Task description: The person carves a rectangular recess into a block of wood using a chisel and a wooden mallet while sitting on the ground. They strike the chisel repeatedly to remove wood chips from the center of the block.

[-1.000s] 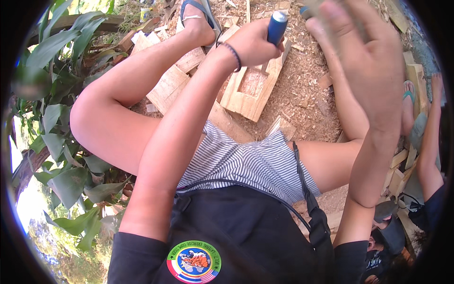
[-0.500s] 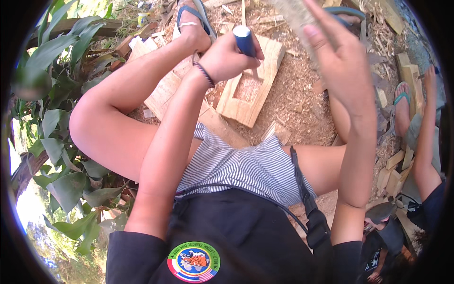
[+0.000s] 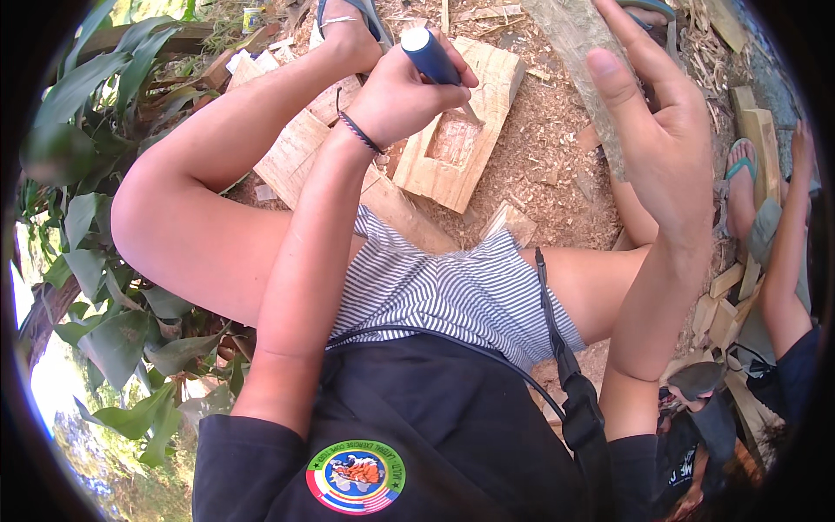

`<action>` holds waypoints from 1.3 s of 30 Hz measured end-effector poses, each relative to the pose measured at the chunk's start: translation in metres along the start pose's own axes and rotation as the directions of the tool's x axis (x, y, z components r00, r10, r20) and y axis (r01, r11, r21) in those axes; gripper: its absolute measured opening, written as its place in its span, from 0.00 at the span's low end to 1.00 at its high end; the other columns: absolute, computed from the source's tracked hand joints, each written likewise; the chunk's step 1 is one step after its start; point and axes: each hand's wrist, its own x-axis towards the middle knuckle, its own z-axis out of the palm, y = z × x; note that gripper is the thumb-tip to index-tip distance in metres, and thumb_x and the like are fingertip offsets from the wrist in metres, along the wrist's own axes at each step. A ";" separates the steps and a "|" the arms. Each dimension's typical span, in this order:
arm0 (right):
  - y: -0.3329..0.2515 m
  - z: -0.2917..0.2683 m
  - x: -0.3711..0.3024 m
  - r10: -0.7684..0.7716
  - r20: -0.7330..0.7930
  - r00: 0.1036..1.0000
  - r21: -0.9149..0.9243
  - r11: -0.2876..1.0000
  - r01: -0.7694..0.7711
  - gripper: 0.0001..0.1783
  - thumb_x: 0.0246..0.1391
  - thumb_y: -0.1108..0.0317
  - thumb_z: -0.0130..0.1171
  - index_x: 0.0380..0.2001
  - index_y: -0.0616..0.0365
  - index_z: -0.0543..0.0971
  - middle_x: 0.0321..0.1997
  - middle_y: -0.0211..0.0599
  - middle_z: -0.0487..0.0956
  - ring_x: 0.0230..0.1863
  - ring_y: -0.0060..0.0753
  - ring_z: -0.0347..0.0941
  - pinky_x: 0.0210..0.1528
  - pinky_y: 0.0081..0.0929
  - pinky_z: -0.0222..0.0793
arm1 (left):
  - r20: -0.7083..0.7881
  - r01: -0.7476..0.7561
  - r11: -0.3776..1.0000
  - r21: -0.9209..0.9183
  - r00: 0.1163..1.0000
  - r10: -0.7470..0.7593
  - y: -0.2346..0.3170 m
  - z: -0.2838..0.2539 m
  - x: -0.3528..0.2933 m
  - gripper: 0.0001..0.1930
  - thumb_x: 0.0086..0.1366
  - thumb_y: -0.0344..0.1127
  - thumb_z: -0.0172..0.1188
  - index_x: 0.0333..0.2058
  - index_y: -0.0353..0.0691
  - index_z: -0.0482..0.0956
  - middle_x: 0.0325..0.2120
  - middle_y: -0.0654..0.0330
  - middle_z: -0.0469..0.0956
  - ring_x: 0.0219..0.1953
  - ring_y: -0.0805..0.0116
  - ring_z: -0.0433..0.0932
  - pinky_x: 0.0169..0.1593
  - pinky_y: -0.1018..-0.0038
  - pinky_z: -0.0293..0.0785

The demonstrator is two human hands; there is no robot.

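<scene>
My left hand (image 3: pixel 396 100) is closed around the blue handle of a chisel (image 3: pixel 432 59), whose pale butt end points up. The chisel's blade slants down to the far edge of a shallow rectangular recess in a light wooden block (image 3: pixel 435 181). My right hand (image 3: pixel 665 143) is raised to the right of the block, its thumb and a finger stretched along a rough grey length of wood (image 3: pixel 570 61). That piece is in its grip, though the other fingers are partly hidden. Chips lie in the recess.
Beneath the block lie wider planks (image 3: pixel 296 157). Wood shavings (image 3: pixel 557 204) cover the ground around. Leafy plants (image 3: pixel 113 339) crowd the left side. At the right, another person's arm (image 3: pixel 787 261) and sandalled foot (image 3: pixel 741 178) are near stacked offcuts (image 3: pixel 726 313).
My right hand and the grey wood have shifted slightly right and down, and now look sharper. The chisel handle leans further left, its blade still at the recess.
</scene>
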 end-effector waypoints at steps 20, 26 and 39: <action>-0.002 0.008 -0.005 -0.302 0.030 0.953 -0.039 0.952 0.303 0.26 0.61 0.72 0.57 0.60 0.74 0.70 0.53 0.44 0.78 0.49 0.27 0.74 0.54 0.23 0.69 | -0.003 -0.076 0.997 0.017 0.997 0.076 -0.004 0.012 -0.003 0.09 0.57 0.24 0.66 0.36 0.38 0.76 0.34 0.64 0.82 0.38 0.76 0.79 0.43 0.76 0.77; -0.007 0.036 -0.018 -0.404 0.044 0.914 -0.476 0.796 0.374 0.21 0.64 0.66 0.57 0.60 0.53 0.77 0.50 0.36 0.82 0.40 0.18 0.76 0.41 0.18 0.71 | 0.007 -0.183 0.976 0.118 0.983 0.183 0.005 0.038 -0.004 0.10 0.52 0.23 0.62 0.35 0.39 0.77 0.28 0.58 0.83 0.33 0.63 0.82 0.39 0.70 0.77; -0.042 -0.001 0.002 -0.041 0.059 0.997 -0.133 0.990 0.049 0.24 0.60 0.72 0.59 0.61 0.56 0.75 0.45 0.40 0.83 0.41 0.26 0.78 0.44 0.26 0.73 | 0.123 -0.146 0.894 0.424 0.987 0.103 0.014 0.047 0.037 0.09 0.55 0.27 0.62 0.36 0.39 0.78 0.29 0.60 0.82 0.35 0.67 0.82 0.43 0.68 0.78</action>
